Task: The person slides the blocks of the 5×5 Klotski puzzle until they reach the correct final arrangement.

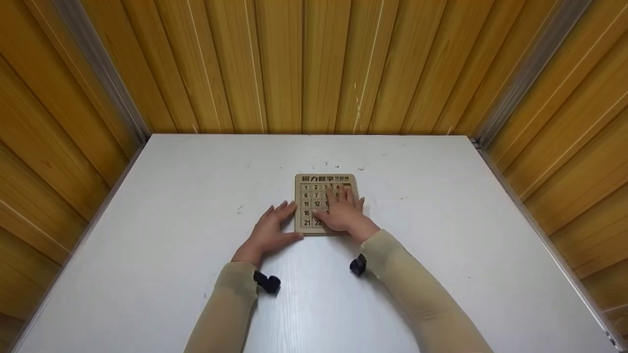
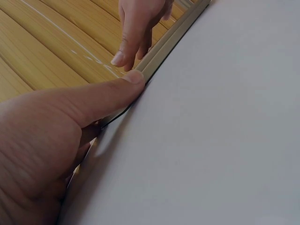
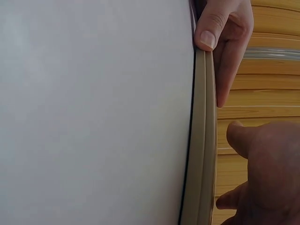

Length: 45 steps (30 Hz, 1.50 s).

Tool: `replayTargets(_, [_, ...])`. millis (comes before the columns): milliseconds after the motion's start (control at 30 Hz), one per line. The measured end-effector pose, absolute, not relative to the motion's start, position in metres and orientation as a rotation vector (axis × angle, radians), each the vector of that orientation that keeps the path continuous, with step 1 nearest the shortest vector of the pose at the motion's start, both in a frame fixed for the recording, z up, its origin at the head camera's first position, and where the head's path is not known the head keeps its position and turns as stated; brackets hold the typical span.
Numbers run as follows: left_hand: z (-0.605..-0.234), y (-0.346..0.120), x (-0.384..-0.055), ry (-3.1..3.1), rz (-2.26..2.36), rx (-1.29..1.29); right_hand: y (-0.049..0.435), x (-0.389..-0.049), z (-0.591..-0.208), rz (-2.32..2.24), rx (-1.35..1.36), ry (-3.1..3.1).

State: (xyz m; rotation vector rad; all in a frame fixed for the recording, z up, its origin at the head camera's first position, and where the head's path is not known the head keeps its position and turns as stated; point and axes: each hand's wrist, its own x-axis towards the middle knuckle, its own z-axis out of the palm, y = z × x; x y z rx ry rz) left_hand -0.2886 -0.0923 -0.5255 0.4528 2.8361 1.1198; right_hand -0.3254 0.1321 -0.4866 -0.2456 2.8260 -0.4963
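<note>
A wooden sliding number puzzle (image 1: 298, 193) lies flat on the white table, with dark characters across its top rim and numbered tiles (image 1: 306, 203) in rows. My left hand (image 1: 270, 230) holds its lower left corner, the thumb on the near edge and the fingers along the left side. Over the right part of the tiles spreads my right hand (image 1: 345, 213), fingertips on the upper rows and thumb near the lower left ones. It hides several numbers. In the right wrist view, the left thumb (image 3: 207, 40) presses the frame's edge (image 3: 200, 140).
The white table (image 1: 417, 196) extends around the puzzle, with small dark marks beyond it. Wood-patterned panels (image 1: 324, 68) enclose the back and sides. Each sleeve carries a small black camera, one on the left cuff (image 1: 269, 283) and one on the right cuff (image 1: 358, 265).
</note>
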Motion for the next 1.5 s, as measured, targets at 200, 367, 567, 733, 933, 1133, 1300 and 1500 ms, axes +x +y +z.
replayTargets(200, [-0.526,-0.091,-0.289,2.843,1.111,0.449,0.132,-0.325,-0.487,-0.508,-0.268,2.82])
replayTargets(367, [-0.527,-0.091,-0.289,2.84,1.115,0.454,0.14,-0.319,-0.487,-0.554,-0.276,2.824])
replayTargets(567, [-0.528,-0.093,-0.289,2.842,1.13,0.476,0.152,-0.305,-0.482,-0.561,-0.305,2.828])
replayTargets(733, [-0.53,-0.094,-0.29,2.848,1.121,0.518,0.156,-0.295,-0.481,-0.526,-0.312,2.826])
replayTargets(933, [-0.529,-0.093,-0.29,2.85,1.113,0.511,0.157,-0.299,-0.482,-0.522,-0.299,2.82])
replayTargets(1133, [-0.531,-0.093,-0.291,2.858,1.096,0.505,0.155,-0.309,-0.483,-0.529,-0.285,2.82])
replayTargets(1300, [-0.531,-0.093,-0.291,2.856,1.102,0.486,0.154,-0.317,-0.483,-0.518,-0.287,2.826])
replayTargets(1500, [-0.529,-0.094,-0.289,2.852,1.129,0.492,0.155,-0.322,-0.485,-0.51,-0.293,2.82])
